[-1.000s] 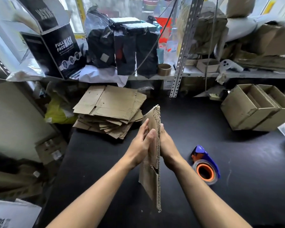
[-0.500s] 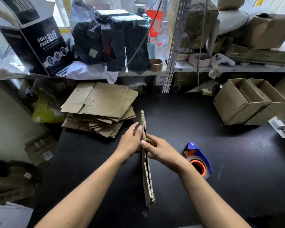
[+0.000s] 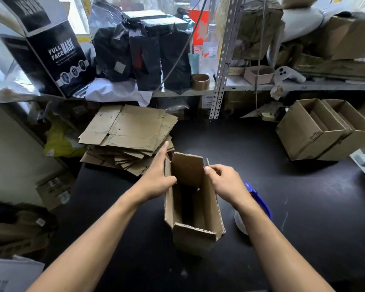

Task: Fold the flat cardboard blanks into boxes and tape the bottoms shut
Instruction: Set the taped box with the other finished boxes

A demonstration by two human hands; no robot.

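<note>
Landmark = the opened box (image 3: 193, 207), standing on the black table (image 3: 303, 207) approx at center, squared out into a tube w/ top open, flaps up.

Far left of the box & behind it: black "FULL FACE MASK" carton (image 3: 59, 53) on the shelf. Just left-behind the box: stack of flat blanks (image 3: 131, 140), lying messy at the table's back-left corner, nearly touching the box's far-left corner.

Left hand (image 3: 156, 175) is on the box's left wall: thumb hooked over the top edge to the inside, fingers straight along the outside, index pointing away toward the stack. So it holds that wall.

Right hand (image 3: 226, 182) is at the box's right wall near the far corner: fingers curled, thumb & fingertips pinching the wall's top edge.

Just right of the box, partly hidden under the right forearm: blue tape dispenser (image 3: 259, 201) w/ its roll, resting on the table.

Far right of the box, toward the back: 2 finished boxes (image 3: 325, 131), side by side, tipped so their open sides face up-left, touching each other.
</note>
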